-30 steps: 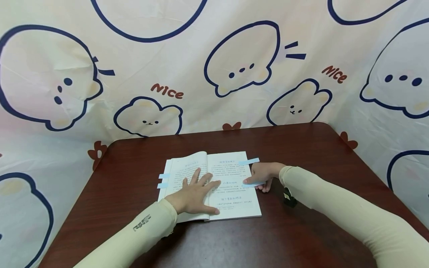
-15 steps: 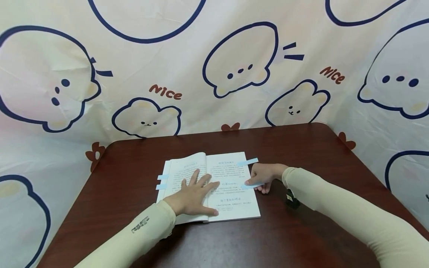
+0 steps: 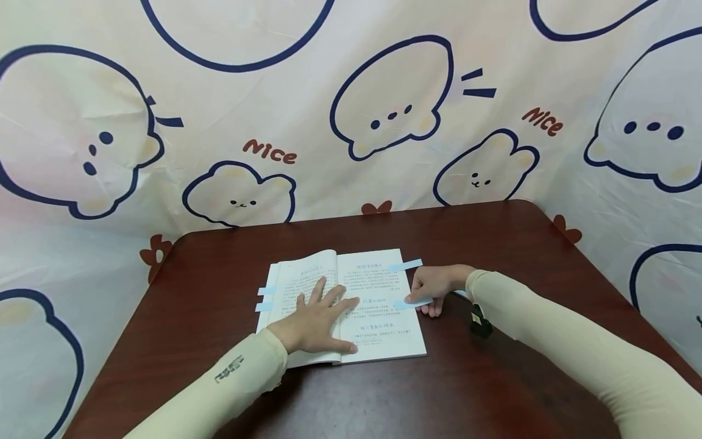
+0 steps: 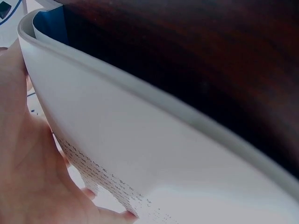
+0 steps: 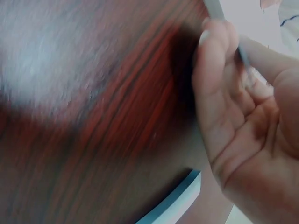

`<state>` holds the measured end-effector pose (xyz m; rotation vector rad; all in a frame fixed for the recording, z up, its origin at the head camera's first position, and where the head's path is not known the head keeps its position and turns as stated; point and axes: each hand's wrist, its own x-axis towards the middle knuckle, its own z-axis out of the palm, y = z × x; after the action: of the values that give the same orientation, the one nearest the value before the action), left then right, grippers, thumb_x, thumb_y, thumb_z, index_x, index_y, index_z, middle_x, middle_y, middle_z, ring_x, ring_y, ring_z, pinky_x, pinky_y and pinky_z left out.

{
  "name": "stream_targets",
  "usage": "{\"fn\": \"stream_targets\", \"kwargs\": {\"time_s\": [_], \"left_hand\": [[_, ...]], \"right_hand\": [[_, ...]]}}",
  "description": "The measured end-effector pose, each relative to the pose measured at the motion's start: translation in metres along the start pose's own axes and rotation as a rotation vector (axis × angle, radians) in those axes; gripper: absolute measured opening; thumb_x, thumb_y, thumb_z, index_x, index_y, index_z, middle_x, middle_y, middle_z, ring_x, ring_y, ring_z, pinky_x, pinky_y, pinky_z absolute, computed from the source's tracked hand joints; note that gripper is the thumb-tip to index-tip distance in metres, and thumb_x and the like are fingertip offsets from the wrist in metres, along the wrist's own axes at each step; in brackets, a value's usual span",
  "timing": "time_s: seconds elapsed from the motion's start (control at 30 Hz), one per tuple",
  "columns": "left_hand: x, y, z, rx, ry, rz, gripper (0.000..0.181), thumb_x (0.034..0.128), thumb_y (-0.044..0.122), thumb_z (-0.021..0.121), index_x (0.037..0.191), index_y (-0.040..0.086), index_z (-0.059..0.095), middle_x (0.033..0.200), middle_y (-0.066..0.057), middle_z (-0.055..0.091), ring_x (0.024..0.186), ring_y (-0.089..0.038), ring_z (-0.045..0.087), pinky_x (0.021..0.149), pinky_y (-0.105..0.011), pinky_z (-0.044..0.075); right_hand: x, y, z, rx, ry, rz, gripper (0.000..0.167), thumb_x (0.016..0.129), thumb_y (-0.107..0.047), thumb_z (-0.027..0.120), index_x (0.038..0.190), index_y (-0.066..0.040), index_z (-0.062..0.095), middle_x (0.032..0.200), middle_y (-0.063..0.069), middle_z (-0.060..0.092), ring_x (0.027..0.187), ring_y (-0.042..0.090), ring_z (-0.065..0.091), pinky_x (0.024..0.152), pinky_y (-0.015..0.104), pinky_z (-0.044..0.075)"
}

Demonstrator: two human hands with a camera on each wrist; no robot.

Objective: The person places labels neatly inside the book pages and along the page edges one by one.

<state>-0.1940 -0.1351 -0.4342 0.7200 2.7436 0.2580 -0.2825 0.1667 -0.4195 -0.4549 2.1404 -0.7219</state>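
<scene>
An open book [image 3: 378, 347] lies on the table, printed text on both pages. My left hand [image 3: 312, 320] rests on it with fingers spread across the left page and the spine; in the left wrist view the same hand [image 4: 32, 158] lies beside a curved page. At the right page's outer edge my right hand [image 3: 430, 286] pinches the outer end of a light blue sticky tab [image 3: 404, 305], thumb on top and other fingers curled. In the right wrist view the right hand [image 5: 252, 126] is curled at the book's edge, its fingertips partly hidden.
Another blue sticky tab [image 3: 406, 266] sticks out higher on the right page. Two blue tabs [image 3: 263, 291] show at the left edge. A pale, blue-edged pad [image 5: 175, 205] lies on the table [image 3: 351, 408] near my right wrist. A patterned cloth [image 3: 312, 110] hangs behind.
My right hand has shifted slightly right along the tab, baring more of it. A pale strip now shows beneath the right wrist. My left hand keeps its place on the book.
</scene>
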Motion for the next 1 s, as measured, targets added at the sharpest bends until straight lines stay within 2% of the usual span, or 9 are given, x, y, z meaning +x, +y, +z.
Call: {"fn": "stream_targets", "kwargs": {"time_s": [0.17,0.4,0.57,0.73,0.8,0.9,1.0], "left_hand": [[0.000,0.000,0.001,-0.003,-0.004,0.008,0.096,0.0782,0.077,0.066,0.158,0.035,0.033,0.169,-0.005,0.023,0.157,-0.045,0.001,0.112,-0.079,0.019],[0.000,-0.001,-0.001,0.010,0.004,0.000,0.096,0.0784,0.078,0.066,0.158,0.036,0.032,0.169,-0.005,0.022,0.158,-0.044,0.001,0.113,-0.078,0.019],[-0.001,0.000,-0.002,-0.001,0.003,0.001,0.096,0.0783,0.076,0.067,0.158,0.035,0.033,0.169,-0.005,0.023,0.157,-0.045,0.002,0.112,-0.079,0.018],[0.000,0.000,-0.001,0.003,0.009,0.004,0.095,0.0787,0.076,0.067,0.158,0.035,0.033,0.169,-0.005,0.023,0.157,-0.045,0.003,0.112,-0.079,0.019],[-0.001,0.000,-0.001,0.004,0.012,0.005,0.095,0.0787,0.076,0.067,0.158,0.035,0.033,0.169,-0.005,0.023,0.157,-0.045,0.003,0.112,-0.079,0.020],[-0.001,-0.001,0.000,0.000,0.014,0.006,0.095,0.0786,0.076,0.067,0.158,0.035,0.034,0.168,-0.005,0.023,0.157,-0.045,0.002,0.112,-0.079,0.020],[-0.001,-0.001,0.000,0.001,0.016,0.005,0.095,0.0785,0.076,0.067,0.157,0.035,0.034,0.168,-0.004,0.024,0.157,-0.045,0.003,0.112,-0.079,0.020]], "right_hand": [[-0.002,-0.001,0.000,0.017,-0.002,0.011,0.037,0.101,-0.024,0.063,0.072,-0.002,0.071,0.060,0.002,0.065,0.051,0.009,0.066,0.057,0.028,0.059],[-0.009,-0.008,0.002,-0.023,0.074,0.020,0.041,0.100,-0.025,0.065,0.063,-0.007,0.060,0.058,0.003,0.060,0.047,0.011,0.063,0.058,0.032,0.060],[-0.010,-0.009,0.001,-0.018,0.058,0.031,0.036,0.100,-0.021,0.065,0.067,-0.007,0.061,0.060,0.003,0.060,0.049,0.011,0.064,0.058,0.032,0.061],[-0.010,-0.010,-0.002,-0.102,0.069,0.018,0.036,0.099,-0.020,0.066,0.065,-0.008,0.062,0.063,0.003,0.061,0.051,0.011,0.065,0.059,0.033,0.061],[-0.009,-0.012,-0.001,-0.140,0.090,0.029,0.039,0.098,-0.026,0.068,0.063,-0.010,0.060,0.063,0.004,0.060,0.050,0.012,0.064,0.058,0.033,0.061],[-0.007,-0.016,0.005,-0.188,0.143,0.099,0.047,0.094,-0.040,0.071,0.059,-0.014,0.055,0.059,0.002,0.057,0.049,0.013,0.063,0.055,0.032,0.059],[-0.006,-0.023,0.014,-0.237,0.207,0.159,0.048,0.089,-0.051,0.073,0.061,-0.015,0.058,0.058,0.002,0.056,0.048,0.016,0.062,0.051,0.031,0.057]]}}
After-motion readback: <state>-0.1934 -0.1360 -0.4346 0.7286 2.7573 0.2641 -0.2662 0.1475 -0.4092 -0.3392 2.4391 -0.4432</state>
